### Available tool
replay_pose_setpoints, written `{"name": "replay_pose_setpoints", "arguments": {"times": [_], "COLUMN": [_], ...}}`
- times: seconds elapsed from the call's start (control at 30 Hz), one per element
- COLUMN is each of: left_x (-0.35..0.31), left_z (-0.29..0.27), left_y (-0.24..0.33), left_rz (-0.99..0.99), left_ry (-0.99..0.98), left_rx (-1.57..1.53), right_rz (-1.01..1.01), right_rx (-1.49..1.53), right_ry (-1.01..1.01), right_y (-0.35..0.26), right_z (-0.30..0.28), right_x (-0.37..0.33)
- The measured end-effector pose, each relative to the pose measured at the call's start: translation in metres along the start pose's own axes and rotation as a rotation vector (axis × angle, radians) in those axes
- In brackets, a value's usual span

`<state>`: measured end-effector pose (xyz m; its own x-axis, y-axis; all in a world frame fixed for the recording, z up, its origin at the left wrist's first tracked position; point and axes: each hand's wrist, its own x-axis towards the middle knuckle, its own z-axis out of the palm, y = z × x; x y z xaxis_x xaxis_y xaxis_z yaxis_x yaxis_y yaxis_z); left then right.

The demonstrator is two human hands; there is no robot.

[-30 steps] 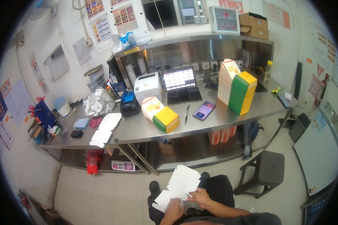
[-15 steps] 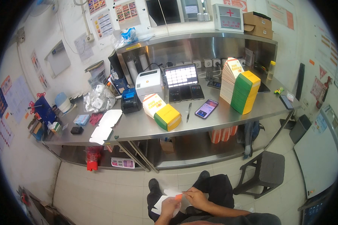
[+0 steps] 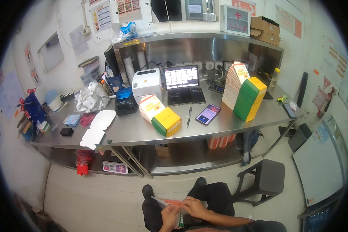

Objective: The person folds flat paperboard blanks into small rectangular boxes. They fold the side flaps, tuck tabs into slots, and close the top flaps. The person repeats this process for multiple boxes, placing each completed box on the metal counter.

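Over my lap, both hands pinch a thin piece of paper or card (image 3: 172,202) with a broad orange band and a pale edge. My left hand (image 3: 169,215) is closed on its near side. My right hand (image 3: 194,208) grips its right end, the fingertips of both hands almost meeting. A bit of green and white (image 3: 181,221) shows below, between the hands; whether it belongs to the same piece I cannot tell. On the steel table (image 3: 143,133) ahead lie a short stack of yellow-and-green cartons (image 3: 166,121) and a taller one (image 3: 249,99).
A pen (image 3: 189,117) and a phone (image 3: 208,114) lie between the stacks. Behind them are a white label printer (image 3: 146,85) and a tablet (image 3: 181,77). White flat card (image 3: 98,127) sits at the table's left front. A dark stool (image 3: 265,178) stands right of my legs.
The card between my hands has turned: its white face showed before, and now a long orange band does. My hands have drawn closer together. The whole view has shifted slightly.
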<state>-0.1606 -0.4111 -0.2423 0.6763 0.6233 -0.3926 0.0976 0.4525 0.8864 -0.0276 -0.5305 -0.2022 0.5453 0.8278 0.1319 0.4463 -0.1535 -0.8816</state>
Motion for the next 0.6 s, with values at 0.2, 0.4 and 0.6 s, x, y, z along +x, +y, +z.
{"name": "replay_pose_setpoints", "arguments": {"times": [0.2,0.4,0.6], "left_x": [0.014,0.053,0.092], "left_z": [0.001,-0.015,-0.028], "left_y": [-0.003,-0.004,0.005], "left_rz": [-0.002,-0.061,-0.097], "left_ry": [-0.024,-0.058,-0.094], "left_rx": [-0.032,-0.039,-0.137], "right_rz": [0.078,0.258,0.278], "right_rx": [0.050,0.187,0.257], "right_ry": [-0.047,-0.054,-0.141], "right_y": [0.012,0.029,0.048], "right_z": [-0.002,0.009,0.010], "right_x": [0.018,0.056,0.108]}}
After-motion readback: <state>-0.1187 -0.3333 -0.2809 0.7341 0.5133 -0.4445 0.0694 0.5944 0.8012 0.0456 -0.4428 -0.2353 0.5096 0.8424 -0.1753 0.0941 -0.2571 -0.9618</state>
